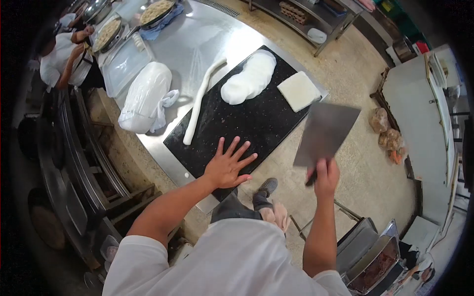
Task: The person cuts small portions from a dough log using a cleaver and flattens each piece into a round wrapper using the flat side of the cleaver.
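Observation:
My left hand (228, 167) rests palm down with spread fingers on the near edge of a black speckled board (232, 123). Held up off the board's right side, my right hand (326, 178) grips the handle of a wide-bladed cleaver (328, 130). A long, thin roll of dough (198, 106) lies along the board's left side. Toward the far end sits a lumpy white mass (249, 79), apparently dough. Near the right corner is a square white block (298, 92). Left of the board, a large white mass in a plastic bag (146, 96) stands on the steel table.
The steel table (207, 24) also holds pans of food (156, 12), a blue cloth (163, 30) and a clear tray (123, 66). Another person (61, 59) stands at the far left. A metal shelf (321, 19) is beyond the table. A food tray (377, 264) sits at lower right.

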A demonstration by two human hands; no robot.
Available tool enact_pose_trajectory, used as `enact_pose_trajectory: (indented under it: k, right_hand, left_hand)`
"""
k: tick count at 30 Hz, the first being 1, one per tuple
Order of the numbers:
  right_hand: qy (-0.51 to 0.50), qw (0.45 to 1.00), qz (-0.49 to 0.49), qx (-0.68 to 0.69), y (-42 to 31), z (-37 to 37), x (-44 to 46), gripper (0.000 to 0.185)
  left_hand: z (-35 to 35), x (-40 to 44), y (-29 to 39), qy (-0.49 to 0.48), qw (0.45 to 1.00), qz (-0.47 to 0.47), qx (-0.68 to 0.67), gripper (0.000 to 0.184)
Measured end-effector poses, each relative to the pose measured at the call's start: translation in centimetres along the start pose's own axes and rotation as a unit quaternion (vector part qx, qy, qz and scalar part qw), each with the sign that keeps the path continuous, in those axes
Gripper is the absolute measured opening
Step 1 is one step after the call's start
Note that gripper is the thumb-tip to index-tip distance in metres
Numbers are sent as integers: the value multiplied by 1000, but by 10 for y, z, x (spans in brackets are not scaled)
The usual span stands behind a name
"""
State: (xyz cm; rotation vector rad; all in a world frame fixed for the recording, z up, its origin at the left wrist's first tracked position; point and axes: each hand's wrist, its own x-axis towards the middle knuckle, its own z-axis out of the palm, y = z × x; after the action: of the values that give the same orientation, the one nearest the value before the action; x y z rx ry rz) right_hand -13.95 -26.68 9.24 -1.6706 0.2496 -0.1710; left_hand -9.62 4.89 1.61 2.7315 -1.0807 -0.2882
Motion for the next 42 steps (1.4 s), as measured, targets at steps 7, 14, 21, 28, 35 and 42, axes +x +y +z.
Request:
enact_pose_trajectory:
  k: [7, 14, 21, 28, 35, 42]
  right_hand:
    - [31, 950, 307, 53, 81, 41, 112, 30]
    - [-336, 895, 189, -224, 62, 57, -56, 39]
    - [-355, 882, 205, -231, 82, 88, -31, 49]
    - [-395, 844, 182, -314, 64, 78, -41, 61]
    - [-324, 831, 272, -361, 30, 92, -53, 63]
    - [-309, 854, 202, -366, 38, 98, -30, 72]
  left_hand:
    - [5, 33, 1, 22, 999, 20, -11, 68]
    - [-4, 15, -2, 50, 990, 115, -61, 71]
    - [2, 39, -25, 16, 983, 178, -51, 72]
    - [1, 47, -26, 11, 980, 195, -30, 72]
    - [1, 51, -17, -26, 968, 250, -20, 73]
    - [-3, 75, -41, 37, 973, 227, -35, 73]
